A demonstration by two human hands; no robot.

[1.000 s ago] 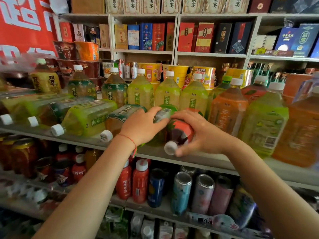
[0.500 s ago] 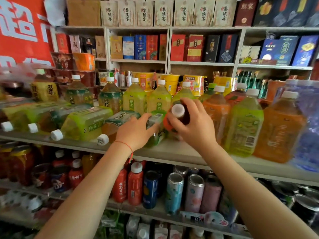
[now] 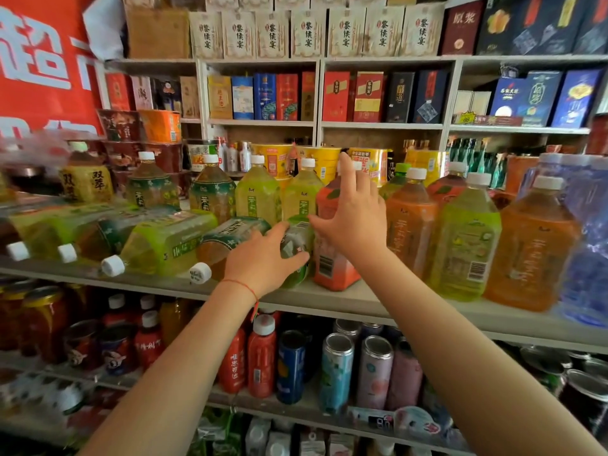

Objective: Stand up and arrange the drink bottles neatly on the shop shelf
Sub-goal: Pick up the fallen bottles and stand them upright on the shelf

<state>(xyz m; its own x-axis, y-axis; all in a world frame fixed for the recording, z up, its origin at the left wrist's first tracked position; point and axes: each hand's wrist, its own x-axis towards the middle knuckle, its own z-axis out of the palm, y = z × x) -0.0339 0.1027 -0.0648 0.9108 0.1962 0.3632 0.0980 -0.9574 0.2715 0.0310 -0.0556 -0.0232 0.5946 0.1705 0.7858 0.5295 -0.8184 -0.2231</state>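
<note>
A red-orange drink bottle [image 3: 332,261] stands upright on the shelf board [image 3: 362,306], between a lying green bottle [image 3: 297,245] and an upright orange bottle [image 3: 409,225]. My right hand [image 3: 357,218] hovers in front of the red-orange bottle's upper part with fingers spread, index finger raised; its cap is hidden. My left hand [image 3: 263,258] grips the lying green bottle near its base. Several more bottles [image 3: 164,240] lie on their sides to the left, caps toward me. A row of upright green tea bottles [image 3: 258,192] stands behind.
Upright green [image 3: 465,238] and orange [image 3: 529,251] bottles and blue water jugs [image 3: 585,241] fill the shelf's right side. Cans and small red bottles [image 3: 261,360] sit on the shelf below. Boxed goods and noodle cups fill the shelves behind.
My right hand tipped the red-orange bottle from lying to upright, set it on the shelf and opened off it. My left hand stayed on the lying green bottle.
</note>
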